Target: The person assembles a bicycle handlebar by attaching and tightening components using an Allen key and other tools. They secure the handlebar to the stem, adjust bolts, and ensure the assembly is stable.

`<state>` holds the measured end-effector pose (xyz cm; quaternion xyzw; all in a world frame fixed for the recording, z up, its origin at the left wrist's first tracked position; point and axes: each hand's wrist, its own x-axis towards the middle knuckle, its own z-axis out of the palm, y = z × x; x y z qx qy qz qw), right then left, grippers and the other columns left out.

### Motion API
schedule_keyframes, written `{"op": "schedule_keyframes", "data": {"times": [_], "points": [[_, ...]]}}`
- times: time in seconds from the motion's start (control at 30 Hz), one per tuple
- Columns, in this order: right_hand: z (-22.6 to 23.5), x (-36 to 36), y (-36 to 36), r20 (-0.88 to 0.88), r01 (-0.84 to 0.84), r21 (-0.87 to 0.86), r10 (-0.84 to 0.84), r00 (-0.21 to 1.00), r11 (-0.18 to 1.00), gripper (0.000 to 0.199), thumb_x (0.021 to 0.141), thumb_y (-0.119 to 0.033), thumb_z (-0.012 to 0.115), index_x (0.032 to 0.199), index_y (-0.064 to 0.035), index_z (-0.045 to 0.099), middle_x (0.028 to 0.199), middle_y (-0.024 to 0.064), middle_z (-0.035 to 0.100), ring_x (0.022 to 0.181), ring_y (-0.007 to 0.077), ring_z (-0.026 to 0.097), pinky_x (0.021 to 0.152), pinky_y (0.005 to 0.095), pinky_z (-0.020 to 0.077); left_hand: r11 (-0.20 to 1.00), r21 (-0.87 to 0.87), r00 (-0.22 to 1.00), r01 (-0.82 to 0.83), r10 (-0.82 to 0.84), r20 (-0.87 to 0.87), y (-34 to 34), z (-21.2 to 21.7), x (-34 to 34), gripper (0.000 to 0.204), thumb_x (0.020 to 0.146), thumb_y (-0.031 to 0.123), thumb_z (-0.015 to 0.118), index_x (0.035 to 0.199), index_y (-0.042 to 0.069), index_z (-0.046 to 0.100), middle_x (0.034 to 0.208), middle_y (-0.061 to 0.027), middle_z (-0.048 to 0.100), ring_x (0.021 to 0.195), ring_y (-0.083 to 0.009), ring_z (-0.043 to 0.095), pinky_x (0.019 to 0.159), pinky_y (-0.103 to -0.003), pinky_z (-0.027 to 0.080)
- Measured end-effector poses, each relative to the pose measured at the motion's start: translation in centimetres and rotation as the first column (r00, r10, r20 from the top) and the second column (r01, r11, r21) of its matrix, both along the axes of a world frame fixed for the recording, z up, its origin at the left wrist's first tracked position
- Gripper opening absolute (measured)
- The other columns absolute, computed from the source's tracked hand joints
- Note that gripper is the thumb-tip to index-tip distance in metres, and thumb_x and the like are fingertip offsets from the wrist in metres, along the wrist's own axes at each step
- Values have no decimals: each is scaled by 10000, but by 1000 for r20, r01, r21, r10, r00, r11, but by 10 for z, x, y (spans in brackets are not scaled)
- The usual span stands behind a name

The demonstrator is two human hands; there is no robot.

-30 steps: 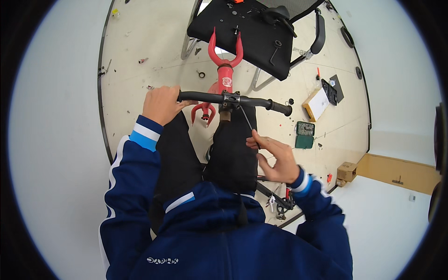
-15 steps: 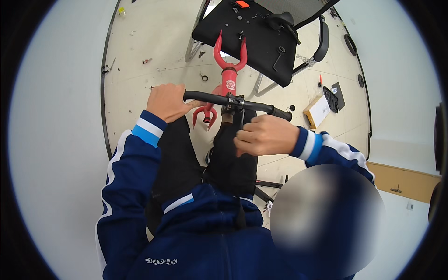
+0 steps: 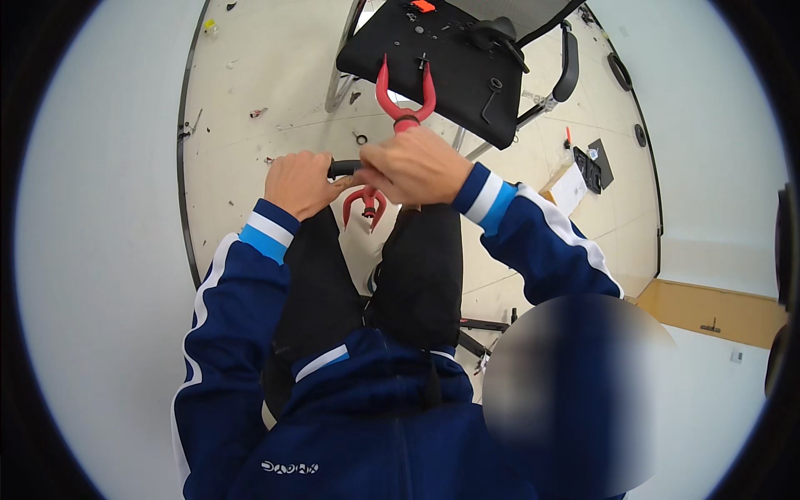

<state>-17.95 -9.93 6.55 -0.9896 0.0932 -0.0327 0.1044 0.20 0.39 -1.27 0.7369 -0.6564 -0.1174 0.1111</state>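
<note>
Roughly mid-view, a black handlebar (image 3: 344,169) lies across the space above the person's knees, most of it hidden. The left hand (image 3: 298,185) is wrapped around its left end. The right hand (image 3: 417,167) is curled over the bar's middle; whether it grips anything cannot be told, since its back covers that part. Beyond it, the prongs of a red fork (image 3: 406,100) overlap the seat of a black chair (image 3: 392,67); contact cannot be judged. A second red fork (image 3: 365,208) shows below the bar, over the floor.

The chair carries a black saddle (image 3: 492,33), a hex key (image 3: 489,107), an orange piece (image 3: 423,6) and scattered small parts. Around it spreads a pale tiled floor (image 3: 242,167), littered with bits, among them a dark ring (image 3: 361,140). Toward the right are a box (image 3: 568,190) with a white top, a black case (image 3: 587,170) beside it, and two tyres (image 3: 619,70) near the wall. White walls (image 3: 100,233) with a dark skirting enclose the room, and a tan panel (image 3: 700,312) stands at the right. A blurred disc hides the lower right.
</note>
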Motion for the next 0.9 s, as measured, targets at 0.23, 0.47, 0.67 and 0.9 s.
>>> {"op": "schedule_keyframes", "data": {"times": [0.23,0.47,0.67,0.9], "points": [[-4,-4,-18,106,154,134,-169,980,979,236,888,-206,639,769,-2,652,681,167,647,641,355,641,597,434,491,999,-48,1000,12,-13,-27,-1,6,-10,696,794,721,659,694,32,668,635,-172,647,613,-373,643,581,-446,500],[-10,-15,18,152,188,152,-211,966,970,132,911,-131,630,885,-1,634,799,152,658,736,359,658,658,424,522,1000,-8,1000,-4,4,1,1,4,-16,675,804,700,660,722,30,676,661,-174,659,646,-373,652,601,-452,514],[-23,-23,31,241,203,249,-264,934,947,105,913,-93,615,910,12,615,819,160,642,713,364,650,641,437,524,999,51,1000,-6,7,-17,1,8,-17,665,808,690,661,739,29,678,671,-174,665,656,-372,657,605,-456,518],[-18,-19,27,244,289,456,-430,869,842,114,898,-82,613,925,26,637,823,172,664,738,378,654,665,433,530,998,58,1000,4,-3,-20,0,16,-20,636,821,659,672,753,27,681,673,-175,666,670,-375,664,620,-459,523]]}}
